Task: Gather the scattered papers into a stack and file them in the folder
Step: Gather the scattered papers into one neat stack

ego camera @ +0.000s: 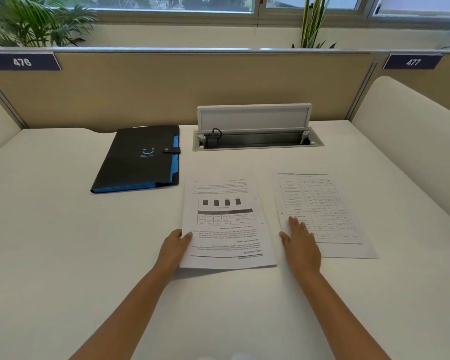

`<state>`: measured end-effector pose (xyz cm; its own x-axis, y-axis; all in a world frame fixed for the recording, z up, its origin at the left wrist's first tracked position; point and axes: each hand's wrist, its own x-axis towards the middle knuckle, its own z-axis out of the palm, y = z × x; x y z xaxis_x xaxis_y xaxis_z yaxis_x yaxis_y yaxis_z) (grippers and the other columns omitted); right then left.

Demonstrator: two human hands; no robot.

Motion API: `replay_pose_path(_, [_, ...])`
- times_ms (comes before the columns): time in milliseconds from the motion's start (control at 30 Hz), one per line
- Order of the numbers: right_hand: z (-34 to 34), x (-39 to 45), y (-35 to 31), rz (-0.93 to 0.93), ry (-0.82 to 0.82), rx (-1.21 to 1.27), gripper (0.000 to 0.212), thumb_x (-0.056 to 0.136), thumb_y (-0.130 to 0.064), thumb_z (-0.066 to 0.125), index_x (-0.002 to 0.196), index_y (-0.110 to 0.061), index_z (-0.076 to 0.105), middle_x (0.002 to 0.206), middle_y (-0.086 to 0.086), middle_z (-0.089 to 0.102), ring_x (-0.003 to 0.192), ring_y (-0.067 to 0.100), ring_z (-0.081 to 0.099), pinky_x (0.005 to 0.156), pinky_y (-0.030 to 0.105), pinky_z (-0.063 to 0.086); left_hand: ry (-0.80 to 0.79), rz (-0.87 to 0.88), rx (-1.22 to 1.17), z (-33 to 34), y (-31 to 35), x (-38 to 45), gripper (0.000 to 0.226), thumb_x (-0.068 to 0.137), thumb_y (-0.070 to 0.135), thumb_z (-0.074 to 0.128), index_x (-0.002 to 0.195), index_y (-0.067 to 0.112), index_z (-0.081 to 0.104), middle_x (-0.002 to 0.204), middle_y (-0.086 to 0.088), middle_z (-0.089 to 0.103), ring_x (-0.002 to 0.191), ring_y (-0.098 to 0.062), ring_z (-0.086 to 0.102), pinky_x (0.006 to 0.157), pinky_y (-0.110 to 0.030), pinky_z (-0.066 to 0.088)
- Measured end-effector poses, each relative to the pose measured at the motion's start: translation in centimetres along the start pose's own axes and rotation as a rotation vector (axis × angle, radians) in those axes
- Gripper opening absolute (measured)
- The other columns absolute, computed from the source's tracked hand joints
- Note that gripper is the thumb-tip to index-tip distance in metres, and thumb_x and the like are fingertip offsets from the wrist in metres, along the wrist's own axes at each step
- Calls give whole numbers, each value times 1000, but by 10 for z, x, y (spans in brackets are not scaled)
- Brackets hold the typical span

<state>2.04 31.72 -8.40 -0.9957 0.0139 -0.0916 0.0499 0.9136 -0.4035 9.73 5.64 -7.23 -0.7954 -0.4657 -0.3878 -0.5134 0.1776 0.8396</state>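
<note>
A printed sheet with text and a bar chart is lifted slightly off the white desk, casting a shadow under its near edge. My left hand grips its near left edge, thumb on top. To the right a sheet with a table lies flat. My right hand rests flat on its near left corner, fingers extended. A black folder with blue inner dividers and a snap strap lies closed at the back left of the papers.
An open cable tray with a raised lid is set into the desk behind the papers. Beige partitions wall the desk at the back and sides. Plants stand beyond the back partition.
</note>
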Motion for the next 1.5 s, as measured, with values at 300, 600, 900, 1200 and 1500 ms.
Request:
replay_pose_path(300, [-23,-4,-9,-23,155,195,45,97,-9,36,140,-20,37,119,11,64,98,29,62,78,33,48,0,12,-14,-1,-1,-3,30,95,26,43,117,8,52,117,-12,62,99,-29,60,90,-41,49])
replay_pose_path(600, [-12,-37,-86,-335,-40,287,44,96,-22,41,140,-27,36,113,8,66,87,25,63,71,31,49,7,21,-7,-1,-1,-2,28,95,25,42,113,6,53,113,-13,62,96,-29,60,83,-37,48])
replay_pose_path(900, [12,-45,-124,-436,-470,450,59,93,-48,42,144,-28,22,146,0,41,133,18,40,106,32,31,19,41,21,-1,1,-3,31,94,30,45,115,8,53,113,-13,63,92,-27,62,81,-37,51])
replay_pose_path(1200, [-12,-4,-47,-19,-52,-156,67,94,-50,34,146,-15,11,154,15,21,141,33,19,114,52,16,-31,0,-37,-3,-2,3,35,93,37,45,107,6,55,106,-14,66,93,-31,64,81,-42,52])
replay_pose_path(1500, [5,-22,-54,-99,-52,-193,77,89,-65,18,147,-16,7,140,11,42,131,29,35,110,62,9,-41,9,-54,-1,-4,7,39,94,38,42,107,4,54,109,-15,63,95,-30,61,82,-41,51])
